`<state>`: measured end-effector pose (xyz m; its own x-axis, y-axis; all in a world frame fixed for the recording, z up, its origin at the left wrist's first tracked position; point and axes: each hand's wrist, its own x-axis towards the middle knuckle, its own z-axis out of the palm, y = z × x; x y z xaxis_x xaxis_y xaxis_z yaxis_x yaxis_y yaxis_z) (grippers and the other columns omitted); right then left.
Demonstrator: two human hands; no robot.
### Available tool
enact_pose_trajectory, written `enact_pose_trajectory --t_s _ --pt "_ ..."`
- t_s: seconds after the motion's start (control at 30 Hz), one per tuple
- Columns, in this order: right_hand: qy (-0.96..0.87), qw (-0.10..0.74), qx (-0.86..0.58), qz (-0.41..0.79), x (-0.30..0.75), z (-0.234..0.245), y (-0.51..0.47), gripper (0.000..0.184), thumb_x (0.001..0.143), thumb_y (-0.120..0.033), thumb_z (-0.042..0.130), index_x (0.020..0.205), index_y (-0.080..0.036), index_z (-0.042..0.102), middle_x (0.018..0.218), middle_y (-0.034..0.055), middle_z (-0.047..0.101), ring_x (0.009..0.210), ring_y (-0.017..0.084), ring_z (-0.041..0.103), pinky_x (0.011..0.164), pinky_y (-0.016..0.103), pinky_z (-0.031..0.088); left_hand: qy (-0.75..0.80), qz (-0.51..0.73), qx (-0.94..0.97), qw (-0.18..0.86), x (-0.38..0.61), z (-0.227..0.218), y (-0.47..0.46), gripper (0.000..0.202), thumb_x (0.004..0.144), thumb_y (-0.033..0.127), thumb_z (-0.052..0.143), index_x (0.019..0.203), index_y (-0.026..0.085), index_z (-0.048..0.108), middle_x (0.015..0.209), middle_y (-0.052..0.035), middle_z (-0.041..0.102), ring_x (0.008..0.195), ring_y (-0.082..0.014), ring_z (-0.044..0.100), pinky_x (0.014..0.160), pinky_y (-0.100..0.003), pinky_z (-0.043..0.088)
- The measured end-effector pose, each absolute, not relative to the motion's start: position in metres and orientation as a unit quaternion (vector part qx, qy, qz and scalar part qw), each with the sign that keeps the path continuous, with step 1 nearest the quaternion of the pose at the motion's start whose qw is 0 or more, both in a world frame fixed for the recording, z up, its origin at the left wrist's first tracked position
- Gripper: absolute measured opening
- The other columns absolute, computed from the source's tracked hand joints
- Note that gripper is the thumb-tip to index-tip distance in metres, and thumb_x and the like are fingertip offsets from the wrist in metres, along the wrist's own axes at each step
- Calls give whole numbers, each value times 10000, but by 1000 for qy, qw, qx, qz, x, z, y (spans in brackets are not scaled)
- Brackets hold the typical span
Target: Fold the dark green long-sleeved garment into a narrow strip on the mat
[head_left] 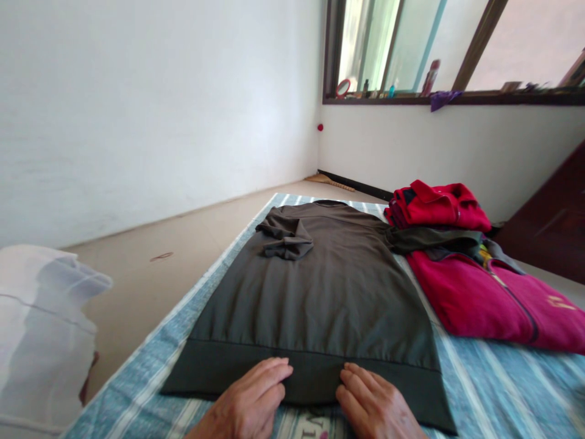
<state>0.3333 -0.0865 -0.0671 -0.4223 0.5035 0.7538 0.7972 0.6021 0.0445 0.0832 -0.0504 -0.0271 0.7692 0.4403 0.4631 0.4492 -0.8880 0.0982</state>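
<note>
A dark grey-green shirt (320,292) lies flat on a blue striped mattress (503,384), collar away from me. Its left sleeve (286,239) is folded in over the chest; the right sleeve (434,239) stretches out over the red clothes. My left hand (249,402) rests flat on the shirt's bottom hem, fingers stretched out. My right hand (377,405) lies flat on the hem beside it, fingers together and extended. Neither hand holds anything.
A folded red garment (439,204) and a magenta zip jacket (493,299) lie on the mattress to the right. White cloth (41,329) sits at the left edge. Tiled floor (183,244) runs along the left; a window sill (457,96) carries small items.
</note>
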Motion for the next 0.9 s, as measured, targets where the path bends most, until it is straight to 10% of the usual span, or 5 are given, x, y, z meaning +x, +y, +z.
enact_pose_trajectory --t_s 0.9 --pt "-811 354 -346 -312 329 -87 -84 316 867 2 375 704 -162 590 708 54 672 751 190 659 633 270 479 -219 -254 -942 -14 86 -39 -42 282 720 9 406 764 202 607 1040 -34 704 1028 -138 629 1024 -244 438"
